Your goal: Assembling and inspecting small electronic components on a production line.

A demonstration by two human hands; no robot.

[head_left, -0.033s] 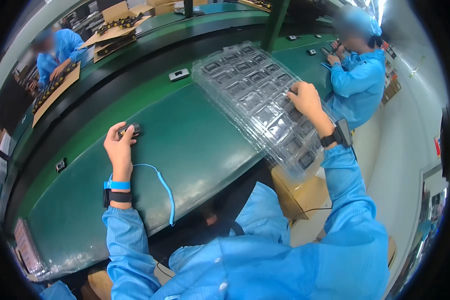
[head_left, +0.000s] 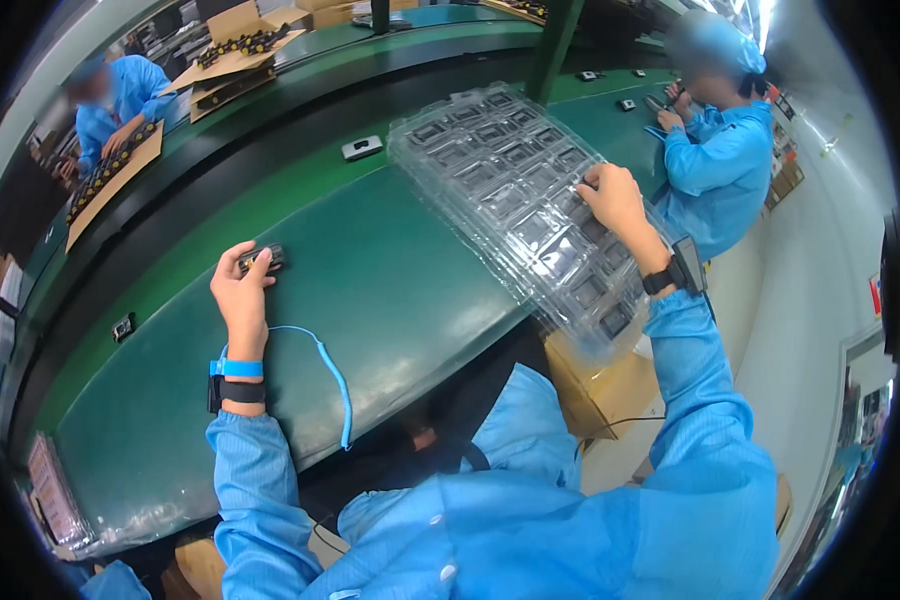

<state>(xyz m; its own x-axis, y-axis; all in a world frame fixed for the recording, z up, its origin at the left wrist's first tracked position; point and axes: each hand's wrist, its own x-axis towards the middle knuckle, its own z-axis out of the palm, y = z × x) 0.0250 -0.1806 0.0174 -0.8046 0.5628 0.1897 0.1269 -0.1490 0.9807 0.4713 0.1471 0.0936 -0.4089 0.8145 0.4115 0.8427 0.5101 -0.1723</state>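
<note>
My left hand (head_left: 240, 295) is closed round a small dark boxy device (head_left: 270, 257), gripped between thumb and fingers above the green table mat. A blue band with a coiled blue cord (head_left: 332, 375) circles that wrist. Over on the right, my right hand (head_left: 615, 198) has its fingers curled together at a pocket of a clear plastic blister tray (head_left: 510, 200). Something dark shows at the fingertips, too small to name. The tray has rows of square pockets and lies tilted across the table, overhanging its near edge.
Beyond the green mat (head_left: 390, 290) runs a conveyor belt (head_left: 310, 185) carrying a silver-and-black device (head_left: 362, 148) and a small dark one (head_left: 123, 327). Clear trays (head_left: 55, 495) are stacked at lower left. A cardboard box (head_left: 595, 390) stands below the tray. Co-workers sit at far left and right.
</note>
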